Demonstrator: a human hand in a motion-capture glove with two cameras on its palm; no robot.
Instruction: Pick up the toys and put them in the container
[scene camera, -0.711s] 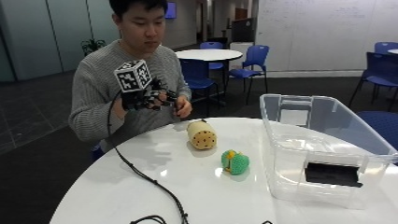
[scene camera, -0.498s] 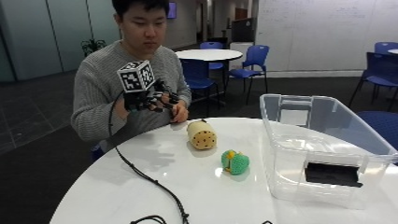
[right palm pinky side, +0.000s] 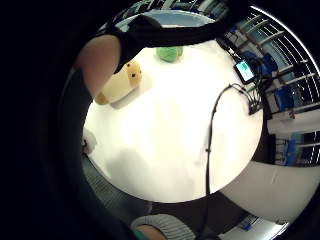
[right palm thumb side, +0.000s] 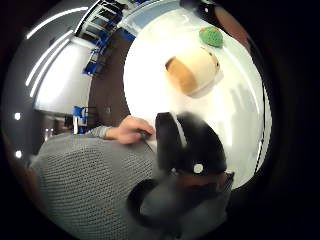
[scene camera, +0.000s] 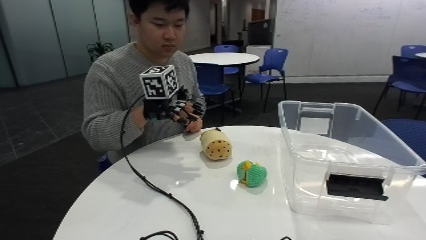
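Note:
A cream cylinder toy with dark dots (scene camera: 216, 144) lies on the white round table (scene camera: 166, 200), and a green knitted toy (scene camera: 251, 173) sits a little nearer the front. Both also show in the palm views: cream toy (right palm pinky side: 120, 82) (right palm thumb side: 192, 70), green toy (right palm pinky side: 170, 52) (right palm thumb side: 212, 36). The clear plastic container (scene camera: 346, 165) stands at the table's right side. My gloved right hand (scene camera: 178, 111) hovers above the table's far edge, left of the cream toy, fingers loosely curled and holding nothing. The bare left hand (scene camera: 194, 125) rests beside it.
A black cable (scene camera: 160, 192) runs from the glove across the table's left half to the front edge. A flat black object (scene camera: 356, 186) lies inside the container. Chairs and another round table (scene camera: 224, 58) stand behind the person.
My gloved hand has drifted slightly towards the cream toy, staying raised above the table. The toys and the container have not moved.

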